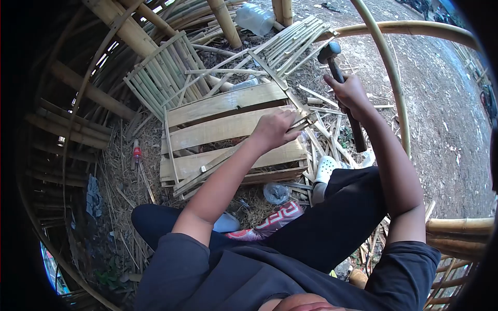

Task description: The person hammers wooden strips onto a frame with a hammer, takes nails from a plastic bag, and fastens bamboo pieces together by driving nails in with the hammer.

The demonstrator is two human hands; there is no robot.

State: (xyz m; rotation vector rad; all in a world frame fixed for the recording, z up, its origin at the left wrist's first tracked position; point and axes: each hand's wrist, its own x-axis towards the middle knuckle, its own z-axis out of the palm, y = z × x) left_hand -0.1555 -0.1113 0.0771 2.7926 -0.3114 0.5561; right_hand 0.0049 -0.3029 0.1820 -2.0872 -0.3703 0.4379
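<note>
My right hand (351,96) is closed around the handle of a hammer (329,52), raised to the right of a low slatted wooden platform (218,133). The hammer's dark head points up and away from me. My left hand (275,128) rests at the platform's right edge, its fingers closed on thin bamboo strips (302,122) that cross near the corner. A long thin strip (267,70) runs from there toward the back. What lies under my left fingers is partly hidden.
Slatted bamboo panels (166,72) lean behind the platform, with a plastic jug (254,19) farther back. A red-labelled bottle (136,151) stands at the left. Curved bamboo poles (386,67) arch at the right. Loose strips litter the ground near my shoe (326,168).
</note>
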